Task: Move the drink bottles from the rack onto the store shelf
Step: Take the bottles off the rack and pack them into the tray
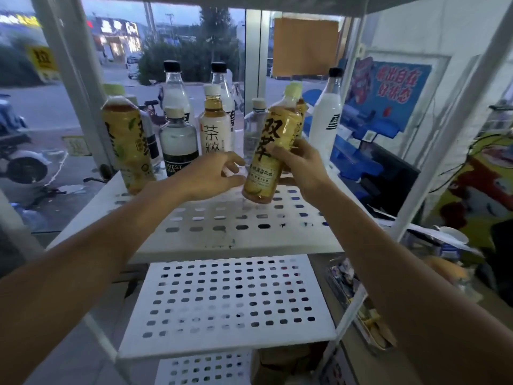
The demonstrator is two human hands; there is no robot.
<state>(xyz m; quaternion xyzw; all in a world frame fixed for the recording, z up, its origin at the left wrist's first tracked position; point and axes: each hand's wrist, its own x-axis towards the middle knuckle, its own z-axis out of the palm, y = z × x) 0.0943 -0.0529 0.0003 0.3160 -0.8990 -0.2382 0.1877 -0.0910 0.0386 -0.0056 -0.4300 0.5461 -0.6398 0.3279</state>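
Right hand (301,169) is wrapped round a tilted yellow tea bottle (273,134) above the perforated shelf (194,245), frame centre; left hand (208,177) is held slack-fingered just beside it.

We look at a white perforated shelf (222,234) and take the white tea bottle (215,126) on it as our mark. Just left of it stands a dark-labelled water bottle (179,143), and further left a yellow tea bottle (126,143). Behind it we see a clear black-capped bottle (175,90) and a second black-capped bottle (222,81). Just right of it stands a clear water bottle (254,129), and well right a tall white bottle (326,115). All stand upright.
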